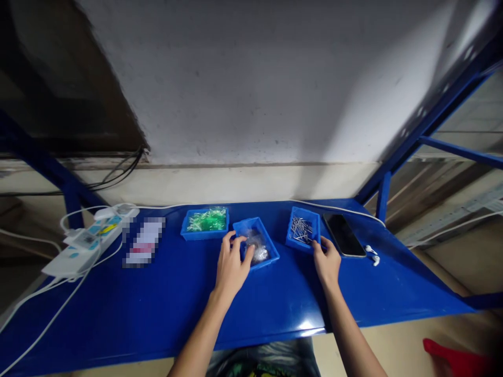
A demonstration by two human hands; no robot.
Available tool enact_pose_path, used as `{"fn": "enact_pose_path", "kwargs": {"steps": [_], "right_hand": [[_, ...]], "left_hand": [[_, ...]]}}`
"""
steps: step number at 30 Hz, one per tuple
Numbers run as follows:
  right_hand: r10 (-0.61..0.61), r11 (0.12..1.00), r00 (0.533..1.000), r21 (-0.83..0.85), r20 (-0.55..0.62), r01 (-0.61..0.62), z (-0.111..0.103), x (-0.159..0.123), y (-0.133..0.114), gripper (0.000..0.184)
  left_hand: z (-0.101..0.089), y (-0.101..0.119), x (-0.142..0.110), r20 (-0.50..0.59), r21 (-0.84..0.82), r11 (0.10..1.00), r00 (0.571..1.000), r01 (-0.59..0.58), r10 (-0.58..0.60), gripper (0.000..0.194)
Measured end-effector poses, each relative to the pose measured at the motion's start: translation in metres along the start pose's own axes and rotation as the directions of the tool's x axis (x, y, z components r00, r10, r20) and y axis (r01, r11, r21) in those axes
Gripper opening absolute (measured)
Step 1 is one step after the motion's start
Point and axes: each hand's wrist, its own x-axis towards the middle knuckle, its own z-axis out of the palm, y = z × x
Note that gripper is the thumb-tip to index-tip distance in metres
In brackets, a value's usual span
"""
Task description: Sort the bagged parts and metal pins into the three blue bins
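Note:
My left hand (232, 263) is at the left side of the middle blue bin (271, 260), fingers curved but apart, thumb over the inside. Clear plastic packets (259, 252) lie in that bin, which sits at a slant; their contents are too small to make out. My right hand (327, 263) grips the near right corner of another blue bin (294, 242), thumb and fingers at its rim. Loose metal nails or pins (302, 229) fill it. To the left, a third blue bin (205, 235) holds green and clear small pieces (210, 219).
A black phone (345, 235) and white earbuds (372, 254) lie right of the bins. On the left are a power strip (68, 262) with white cables and a blurred-out item (144, 243). Everything stands on a blue table (157, 309) against a wall, between blue frame posts.

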Motion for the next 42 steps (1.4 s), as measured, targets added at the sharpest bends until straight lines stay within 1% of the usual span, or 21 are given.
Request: {"fn": "enact_pose_path", "kwargs": {"steps": [2,5,7,9,11,13,15,17,18,19,21,23,25,27,29,31,33,36,38,40,42], "right_hand": [[0.0,0.999,0.999,0.054,-0.043,0.002,0.0,0.0,-0.003,0.047],[-0.027,0.993,0.996,0.112,-0.082,0.037,0.0,-0.001,-0.009,0.045],[-0.054,0.991,0.997,0.12,-0.061,0.061,-0.001,-0.001,-0.013,0.044],[-0.073,0.991,0.997,0.113,-0.006,0.073,-0.002,-0.001,-0.018,0.044],[-0.073,0.991,0.996,0.114,0.048,0.067,-0.002,-0.001,-0.023,0.045],[-0.04,0.989,0.997,0.144,0.069,0.029,-0.003,-0.003,-0.027,0.047],[0.032,0.979,0.997,0.201,0.07,-0.045,-0.004,-0.005,-0.03,0.051],[0.092,0.962,0.994,0.25,0.066,-0.106,-0.004,-0.01,-0.034,0.054],[0.095,0.963,0.994,0.249,0.056,-0.106,-0.003,-0.013,-0.037,0.054],[0.074,0.97,0.997,0.229,0.035,-0.08,-0.003,-0.016,-0.04,0.053],[-0.023,0.988,0.999,0.155,-0.034,0.028,-0.001,-0.024,-0.046,0.048],[-0.135,0.986,0.985,0.087,-0.105,0.144,0.001,-0.031,-0.052,0.043],[-0.213,0.973,0.965,0.054,-0.154,0.223,0.004,-0.036,-0.057,0.038],[-0.258,0.963,0.949,0.029,-0.183,0.267,0.006,-0.04,-0.059,0.034],[-0.288,0.955,0.935,0.004,-0.207,0.296,0.008,-0.043,-0.059,0.032],[-0.319,0.946,0.921,-0.019,-0.224,0.323,0.008,-0.043,-0.057,0.031],[-0.352,0.934,0.906,-0.033,-0.236,0.355,0.007,-0.041,-0.054,0.03],[-0.39,0.919,0.882,-0.047,-0.263,0.392,0.002,-0.034,-0.048,0.029],[-0.406,0.912,0.868,-0.067,-0.287,0.404,-0.001,-0.028,-0.044,0.028],[-0.424,0.904,0.857,-0.088,-0.294,0.417,-0.001,-0.025,-0.041,0.029],[-0.449,0.892,0.847,-0.095,-0.283,0.441,0.0,-0.027,-0.04,0.029]], "left_hand": [[-0.004,0.001,-0.019,0.001,-0.048,0.999,1.0,0.027,-0.027,0.035],[-0.004,0.003,-0.041,0.126,0.002,0.998,0.99,0.069,-0.069,0.05],[-0.001,0.003,-0.045,0.21,0.056,0.995,0.974,0.079,-0.089,0.043],[0.001,0.001,-0.041,0.246,0.07,0.996,0.967,0.056,-0.071,0.025],[-0.001,-0.001,-0.031,0.245,0.05,0.999,0.969,0.014,-0.026,0.012],[-0.006,-0.004,-0.019,0.222,0.015,0.999,0.974,-0.046,0.041,0.011],[-0.013,-0.007,-0.009,0.2,-0.012,0.993,0.973,-0.115,0.115,0.015],[-0.019,-0.008,-0.003,0.203,-0.013,0.987,0.966,-0.158,0.157,0.019],[-0.022,-0.007,0.0,0.208,-0.002,0.986,0.964,-0.168,0.165,0.02],[-0.024,-0.005,0.001,0.209,0.013,0.985,0.963,-0.175,0.168,0.021],[-0.027,0.0,0.004,0.184,0.049,0.981,0.967,-0.188,0.177,0.022],[-0.029,0.008,0.008,0.142,0.082,0.975,0.971,-0.204,0.191,0.024],[-0.029,0.015,0.011,0.116,0.1,0.967,0.968,-0.235,0.223,0.026],[-0.027,0.02,0.015,0.114,0.102,0.955,0.957,-0.277,0.266,0.023],[-0.023,0.021,0.017,0.121,0.096,0.946,0.947,-0.311,0.299,0.015],[-0.018,0.019,0.017,0.113,0.099,0.943,0.945,-0.317,0.306,0.014],[-0.013,0.014,0.015,0.062,0.103,0.951,0.956,-0.292,0.286,0.021],[-0.005,0.006,0.008,-0.082,0.063,0.976,0.974,-0.208,0.213,0.045],[0.0,0.0,0.002,-0.139,-0.004,0.99,0.98,-0.141,0.14,0.06],[0.005,-0.006,-0.003,-0.108,-0.073,0.993,0.991,-0.092,0.084,0.066],[0.01,-0.009,-0.006,-0.047,-0.117,0.991,0.997,-0.068,0.063,0.064]]}}
